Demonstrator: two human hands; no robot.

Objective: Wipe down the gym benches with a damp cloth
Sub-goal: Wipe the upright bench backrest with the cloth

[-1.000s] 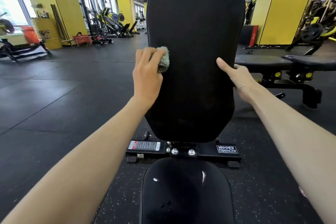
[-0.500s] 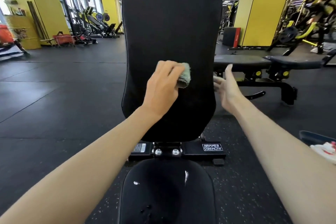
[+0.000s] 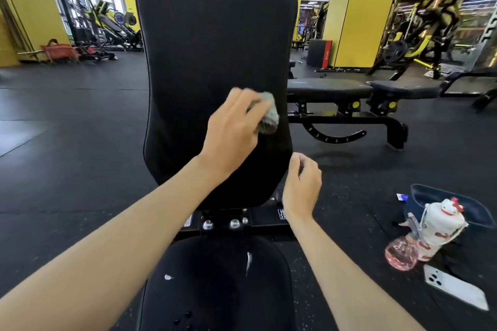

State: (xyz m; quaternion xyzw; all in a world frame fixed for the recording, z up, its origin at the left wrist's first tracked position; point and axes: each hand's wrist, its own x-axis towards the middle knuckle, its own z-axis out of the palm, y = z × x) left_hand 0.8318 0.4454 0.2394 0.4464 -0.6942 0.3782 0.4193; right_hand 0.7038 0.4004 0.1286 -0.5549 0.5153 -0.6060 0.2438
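Step in hand: wiping backrest (image 3: 215,35). Left hand (image 3: 231,129) grips wadded cloth (image 3: 267,115), pressed on the pad near its 4 o'clock edge. Right hand (image 3: 302,185) loosely curled, holding nothing, beside the 5 o'clock edge. Next, probably: firm downward strokes, then seat (image 3: 215,285).

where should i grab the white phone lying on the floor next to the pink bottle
Pinch the white phone across its two long edges near the middle, coming down from above. It lies flat on the floor, back up, so only the thin edges give purchase; its camera end sits close to the pink bottle. The right hand holds nothing; the left hand grips the cloth.
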